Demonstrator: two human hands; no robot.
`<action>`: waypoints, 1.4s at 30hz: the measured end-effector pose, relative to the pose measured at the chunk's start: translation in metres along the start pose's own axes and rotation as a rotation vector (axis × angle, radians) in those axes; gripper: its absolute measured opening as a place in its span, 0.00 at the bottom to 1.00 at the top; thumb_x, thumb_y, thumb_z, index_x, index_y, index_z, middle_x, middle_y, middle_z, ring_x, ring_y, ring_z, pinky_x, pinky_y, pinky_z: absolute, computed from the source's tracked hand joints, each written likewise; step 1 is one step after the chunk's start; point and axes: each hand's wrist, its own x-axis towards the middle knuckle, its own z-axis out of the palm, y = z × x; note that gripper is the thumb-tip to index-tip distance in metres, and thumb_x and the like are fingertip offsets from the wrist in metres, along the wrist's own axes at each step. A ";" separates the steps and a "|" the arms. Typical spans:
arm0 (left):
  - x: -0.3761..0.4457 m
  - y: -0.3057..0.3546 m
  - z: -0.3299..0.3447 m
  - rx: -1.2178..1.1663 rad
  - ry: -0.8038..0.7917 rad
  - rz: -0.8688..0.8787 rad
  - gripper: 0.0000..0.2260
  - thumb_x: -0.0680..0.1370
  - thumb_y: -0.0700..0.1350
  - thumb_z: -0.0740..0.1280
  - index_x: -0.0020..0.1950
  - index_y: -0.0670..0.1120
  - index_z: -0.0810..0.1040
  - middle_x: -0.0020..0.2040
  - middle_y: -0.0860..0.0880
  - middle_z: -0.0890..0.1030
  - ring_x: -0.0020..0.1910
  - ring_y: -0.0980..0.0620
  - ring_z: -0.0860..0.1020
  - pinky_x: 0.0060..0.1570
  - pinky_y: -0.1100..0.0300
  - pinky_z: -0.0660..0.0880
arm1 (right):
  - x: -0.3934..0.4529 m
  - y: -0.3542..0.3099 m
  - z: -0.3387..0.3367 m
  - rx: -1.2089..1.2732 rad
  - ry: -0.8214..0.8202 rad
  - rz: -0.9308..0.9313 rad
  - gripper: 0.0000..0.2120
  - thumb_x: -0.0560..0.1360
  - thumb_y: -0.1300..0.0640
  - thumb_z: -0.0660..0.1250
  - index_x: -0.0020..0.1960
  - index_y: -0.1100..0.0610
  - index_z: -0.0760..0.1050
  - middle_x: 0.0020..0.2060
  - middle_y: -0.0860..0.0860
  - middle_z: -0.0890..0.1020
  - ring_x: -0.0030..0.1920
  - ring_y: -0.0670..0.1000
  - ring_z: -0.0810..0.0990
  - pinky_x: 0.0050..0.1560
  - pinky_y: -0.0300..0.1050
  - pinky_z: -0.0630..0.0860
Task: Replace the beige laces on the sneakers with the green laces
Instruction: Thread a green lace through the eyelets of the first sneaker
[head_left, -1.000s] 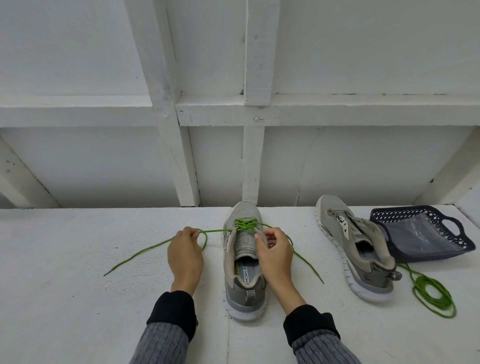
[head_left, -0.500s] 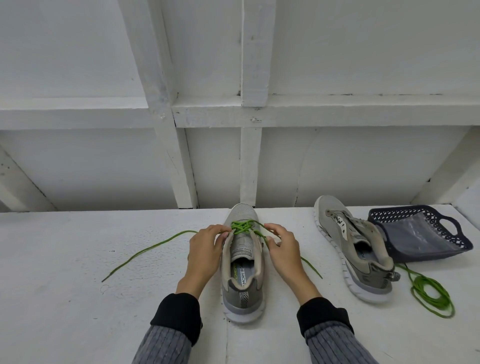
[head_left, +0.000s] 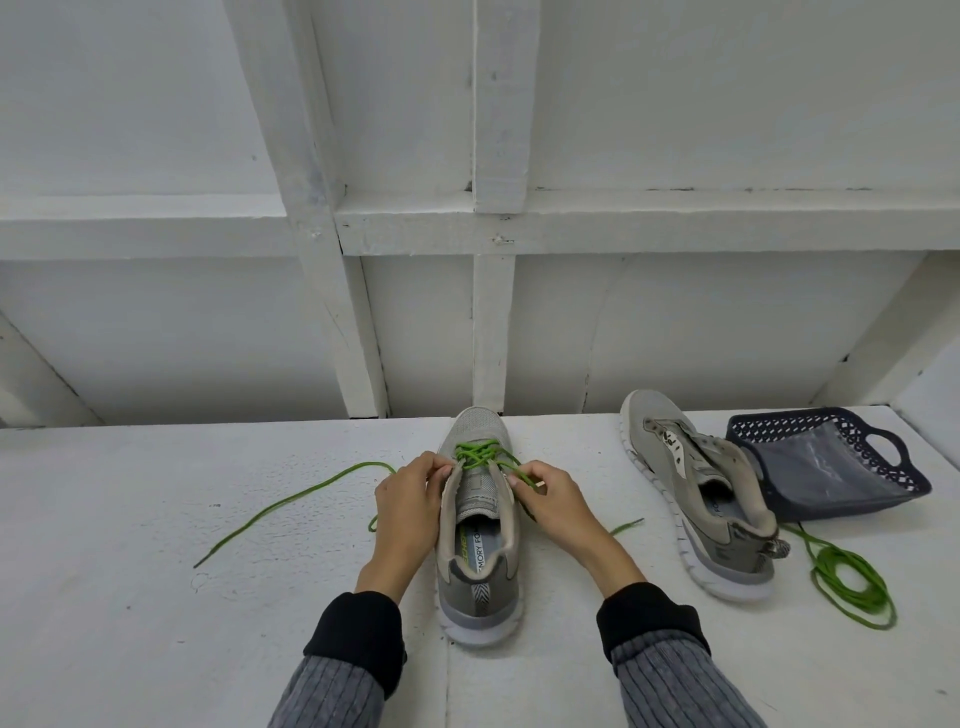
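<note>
A grey sneaker (head_left: 478, 582) stands upright in front of me, toe pointing away, with a green lace (head_left: 475, 453) crossed through its lowest eyelets. My left hand (head_left: 408, 506) pinches the sneaker's left eyelet flap at the lace. My right hand (head_left: 553, 501) pinches the lace's right strand beside the right flap. The lace's left end trails over the white table (head_left: 130, 597) to the left; its right end peeks out past my right wrist. A second grey sneaker (head_left: 698, 512) with no lace lies to the right. A coiled green lace (head_left: 852, 584) lies beside it.
A dark blue plastic basket (head_left: 826, 467) lies tipped on its side at the far right, behind the second sneaker. A white wall with wooden framing rises just behind the table's back edge.
My left hand has come in from the left, off the loose strand, to the sneaker's left flap. My right hand has shifted to the right flap and taken hold of the lace.
</note>
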 end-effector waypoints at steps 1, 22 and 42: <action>0.000 0.000 0.000 -0.001 0.003 -0.002 0.14 0.81 0.45 0.63 0.41 0.63 0.73 0.40 0.62 0.80 0.44 0.61 0.77 0.56 0.42 0.73 | 0.000 -0.001 0.001 -0.012 0.001 0.004 0.07 0.79 0.56 0.64 0.46 0.57 0.77 0.32 0.44 0.74 0.32 0.41 0.69 0.33 0.30 0.65; -0.004 0.002 0.000 -0.015 0.012 -0.038 0.10 0.81 0.45 0.63 0.43 0.56 0.76 0.38 0.59 0.80 0.42 0.59 0.76 0.57 0.42 0.72 | -0.007 -0.014 -0.030 0.112 0.314 0.116 0.19 0.80 0.44 0.59 0.39 0.58 0.70 0.33 0.50 0.74 0.33 0.49 0.71 0.31 0.41 0.65; -0.004 0.001 0.001 -0.006 0.007 -0.041 0.10 0.82 0.46 0.62 0.43 0.56 0.76 0.40 0.59 0.80 0.45 0.61 0.76 0.59 0.43 0.71 | -0.004 -0.004 -0.060 1.244 0.204 0.071 0.15 0.81 0.51 0.59 0.38 0.56 0.69 0.29 0.51 0.74 0.29 0.48 0.76 0.43 0.44 0.81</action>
